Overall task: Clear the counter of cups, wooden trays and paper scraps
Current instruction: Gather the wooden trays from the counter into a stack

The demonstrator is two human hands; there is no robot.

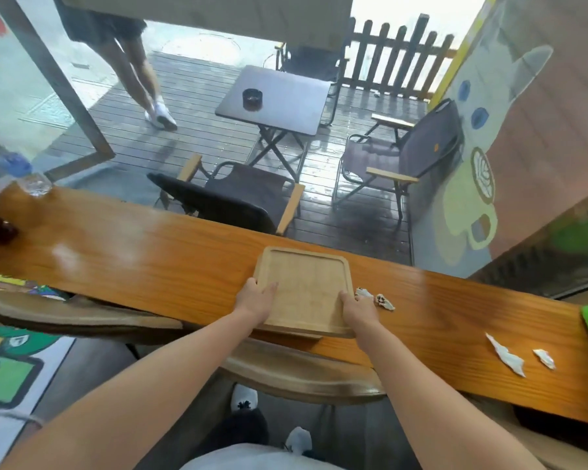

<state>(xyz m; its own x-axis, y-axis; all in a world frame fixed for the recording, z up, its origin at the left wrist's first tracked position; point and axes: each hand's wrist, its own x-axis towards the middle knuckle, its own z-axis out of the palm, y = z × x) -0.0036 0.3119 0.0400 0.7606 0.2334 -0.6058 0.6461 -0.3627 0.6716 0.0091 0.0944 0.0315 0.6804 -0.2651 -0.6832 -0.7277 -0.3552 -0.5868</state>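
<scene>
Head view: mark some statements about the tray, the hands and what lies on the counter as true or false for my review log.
1. The left hand and the right hand both grip the wooden tray. True.
2. A cup stands on the wooden tray. False: nothing lies on its top.
3. Paper scraps lie on the counter to the right of the tray. True.
4. The clear glass stands right beside the right hand. False: it stands at the counter's far left end, away from both hands.
</scene>
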